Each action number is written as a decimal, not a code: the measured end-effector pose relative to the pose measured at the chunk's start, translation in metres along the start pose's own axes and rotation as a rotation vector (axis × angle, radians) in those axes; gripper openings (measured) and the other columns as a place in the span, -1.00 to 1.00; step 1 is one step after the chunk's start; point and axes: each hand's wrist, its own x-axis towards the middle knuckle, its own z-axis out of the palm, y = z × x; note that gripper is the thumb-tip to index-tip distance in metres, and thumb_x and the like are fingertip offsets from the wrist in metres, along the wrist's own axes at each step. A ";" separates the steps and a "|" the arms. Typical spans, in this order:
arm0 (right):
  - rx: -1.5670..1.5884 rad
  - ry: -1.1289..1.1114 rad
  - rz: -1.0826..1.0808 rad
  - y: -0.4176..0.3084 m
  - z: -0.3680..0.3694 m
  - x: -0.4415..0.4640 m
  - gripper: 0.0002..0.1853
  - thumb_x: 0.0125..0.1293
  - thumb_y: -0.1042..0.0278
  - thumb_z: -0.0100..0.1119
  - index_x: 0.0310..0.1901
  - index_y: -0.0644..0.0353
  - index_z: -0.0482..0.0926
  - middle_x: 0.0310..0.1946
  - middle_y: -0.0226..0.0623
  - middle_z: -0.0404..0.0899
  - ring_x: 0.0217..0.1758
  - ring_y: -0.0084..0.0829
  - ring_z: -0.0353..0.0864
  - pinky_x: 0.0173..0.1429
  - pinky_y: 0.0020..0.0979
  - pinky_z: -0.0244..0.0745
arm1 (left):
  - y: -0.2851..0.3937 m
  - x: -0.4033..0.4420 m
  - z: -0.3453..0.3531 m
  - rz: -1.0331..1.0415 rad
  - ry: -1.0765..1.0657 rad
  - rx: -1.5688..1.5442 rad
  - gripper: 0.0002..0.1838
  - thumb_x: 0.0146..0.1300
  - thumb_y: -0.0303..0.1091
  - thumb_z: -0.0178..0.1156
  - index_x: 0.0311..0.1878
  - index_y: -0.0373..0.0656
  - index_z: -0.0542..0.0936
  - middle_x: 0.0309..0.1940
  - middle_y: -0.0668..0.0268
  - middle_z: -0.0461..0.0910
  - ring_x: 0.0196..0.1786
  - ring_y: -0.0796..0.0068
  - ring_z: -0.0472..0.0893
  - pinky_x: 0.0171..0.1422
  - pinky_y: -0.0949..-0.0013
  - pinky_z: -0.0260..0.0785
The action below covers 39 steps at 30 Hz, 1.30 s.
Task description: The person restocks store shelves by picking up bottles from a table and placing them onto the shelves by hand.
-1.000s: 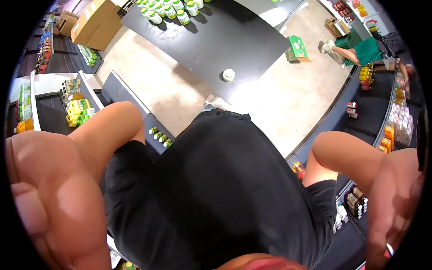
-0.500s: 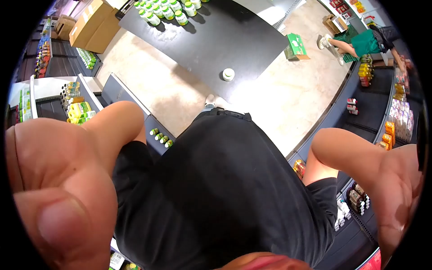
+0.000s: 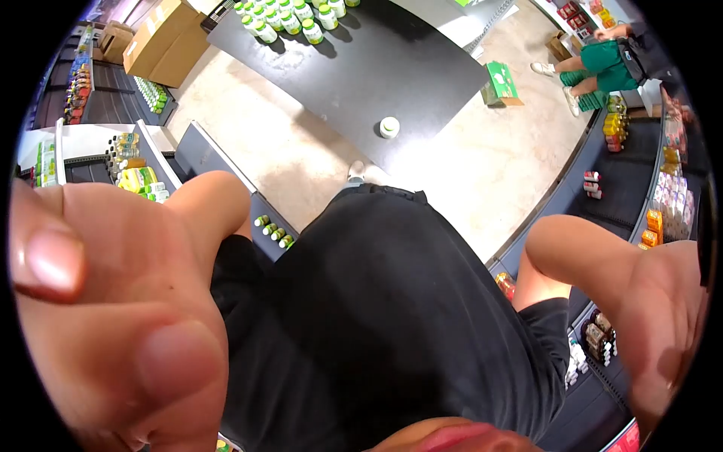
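Observation:
My left hand [image 3: 128,301] is raised very close to the camera at the left edge. Its palm side shows, with thumb and a bent finger apart and nothing visible between them; the other fingers are mostly hidden. At the right edge my right hand [image 3: 663,316] is also lifted to about head height, and its fingers run out of view. Below me, a white-capped bottle [image 3: 389,127] stands alone near the close end of the dark table [image 3: 354,68]. Several white-and-green bottles [image 3: 290,21] are grouped at the table's far end.
Shelves [image 3: 218,154] flank both sides, holding several small bottles [image 3: 273,231] on the left and orange packs [image 3: 652,227] on the right. A large cardboard box [image 3: 166,45] stands back left. A green carton [image 3: 500,83] lies right of the table; a person in green shorts [image 3: 606,64] stands beyond.
My left hand has shifted slightly right, and a bent finger has come into view. My right hand hardly moved. The other person has straightened up from the right shelf.

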 end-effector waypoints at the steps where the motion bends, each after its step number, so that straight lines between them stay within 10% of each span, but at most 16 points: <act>1: -0.005 0.004 -0.008 -0.001 0.000 -0.001 -0.79 0.32 0.31 -0.05 -0.13 0.25 0.46 -0.39 -0.37 0.53 -0.32 -0.48 0.52 -0.13 -0.45 0.45 | 0.000 0.000 0.001 0.004 -0.001 -0.003 -0.68 0.29 -0.08 -0.06 -0.16 -0.08 0.56 -0.29 0.36 0.60 -0.25 0.56 0.56 -0.08 0.48 0.33; 39: -0.012 0.073 -0.061 -0.013 -0.009 0.030 -0.71 0.38 0.20 -0.14 -0.12 0.26 0.45 -0.44 -0.41 0.54 -0.31 -0.51 0.53 -0.08 -0.45 0.44 | 0.061 0.061 -0.021 0.536 0.163 0.409 -0.66 0.39 -0.28 -0.16 -0.17 -0.33 0.55 -0.21 0.17 0.61 -0.15 0.40 0.57 0.02 0.38 0.41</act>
